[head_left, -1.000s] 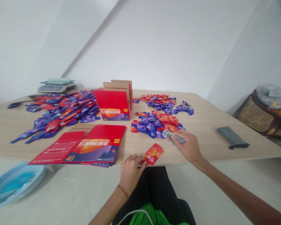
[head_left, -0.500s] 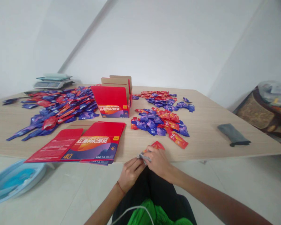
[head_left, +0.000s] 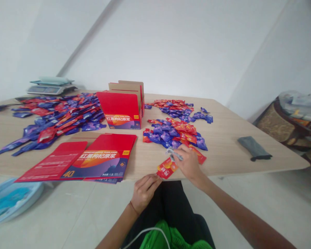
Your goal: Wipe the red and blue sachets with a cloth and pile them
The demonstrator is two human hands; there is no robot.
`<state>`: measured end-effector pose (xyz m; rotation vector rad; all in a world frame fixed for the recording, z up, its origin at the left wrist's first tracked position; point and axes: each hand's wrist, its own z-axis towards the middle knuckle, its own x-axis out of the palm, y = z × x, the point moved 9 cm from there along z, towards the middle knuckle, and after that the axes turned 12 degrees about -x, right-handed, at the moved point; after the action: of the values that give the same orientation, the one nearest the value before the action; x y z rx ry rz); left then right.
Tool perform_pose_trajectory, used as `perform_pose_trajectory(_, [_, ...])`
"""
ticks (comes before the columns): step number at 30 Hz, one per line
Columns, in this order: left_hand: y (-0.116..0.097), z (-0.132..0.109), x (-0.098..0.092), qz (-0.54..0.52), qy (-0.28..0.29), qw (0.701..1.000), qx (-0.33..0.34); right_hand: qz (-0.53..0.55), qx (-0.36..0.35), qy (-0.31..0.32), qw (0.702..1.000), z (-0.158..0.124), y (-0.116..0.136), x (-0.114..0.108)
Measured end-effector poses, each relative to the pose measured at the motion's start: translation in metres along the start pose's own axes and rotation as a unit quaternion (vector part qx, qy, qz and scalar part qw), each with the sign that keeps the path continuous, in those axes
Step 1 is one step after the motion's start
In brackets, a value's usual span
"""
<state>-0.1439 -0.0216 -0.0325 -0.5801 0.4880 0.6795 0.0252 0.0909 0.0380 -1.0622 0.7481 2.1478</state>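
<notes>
Pinched at its near end by my left hand (head_left: pixel 145 191), a red and orange sachet (head_left: pixel 167 168) lies over the table's front edge. Closed around a crumpled grey-white cloth (head_left: pixel 174 154), my right hand (head_left: pixel 188 164) is at the sachet's far end. Just beyond my hands is a pile of purple and red sachets (head_left: pixel 168 133). One red sachet (head_left: pixel 200 157) of that pile shows partly behind my right hand. To the left, flat red and purple cartons (head_left: pixel 100 157) lie stacked, slightly over the table edge.
An open red box (head_left: pixel 120 109) stands behind the flat cartons. Left of it spreads a large heap of sachets (head_left: pixel 57 114), with a scale (head_left: pixel 50 89) behind. A grey pouch (head_left: pixel 254 147) lies on the right. A blue basin (head_left: pixel 28 207) sits on the floor, lower left.
My right hand has moved away from my left, up and to the right, with the cloth. More of the sachet now shows between the hands. The view has shifted slightly.
</notes>
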Motion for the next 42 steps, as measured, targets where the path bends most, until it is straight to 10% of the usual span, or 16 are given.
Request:
perform_pose_trajectory(5, [-0.002, -0.002, 0.003, 0.031, 0.001, 0.999, -0.009, -0.013, -0.031, 0.148, 0.988, -0.010, 0.076, 0.047])
perform_pose_trajectory(9, [-0.003, -0.004, 0.003, 0.025, -0.005, 1.000, -0.007, -0.040, -0.015, 0.179, 0.983, -0.027, 0.071, 0.066])
perform_pose_trajectory(19, [-0.003, 0.000, 0.001, 0.010, -0.008, 1.000, -0.006, -0.151, 0.064, 0.137, 0.977, -0.023, -0.031, 0.038])
perform_pose_trajectory(24, [-0.001, -0.002, 0.001, 0.018, -0.009, 0.999, -0.028, -0.135, 0.058, -0.067, 0.987, -0.042, -0.080, -0.040])
perform_pose_trajectory(28, [-0.001, 0.000, 0.002, 0.024, -0.005, 0.999, -0.044, -0.192, 0.121, -0.119, 0.967, -0.076, -0.165, -0.080])
perform_pose_trajectory(34, [0.003, 0.009, 0.001, -0.023, -0.006, 0.990, -0.137, -0.161, 0.194, -0.061, 0.966, -0.118, -0.270, -0.057])
perform_pose_trajectory(42, [0.016, 0.060, -0.037, -0.019, 0.066, 0.977, -0.200, -0.153, 0.195, -0.063, 0.967, -0.128, -0.278, -0.048])
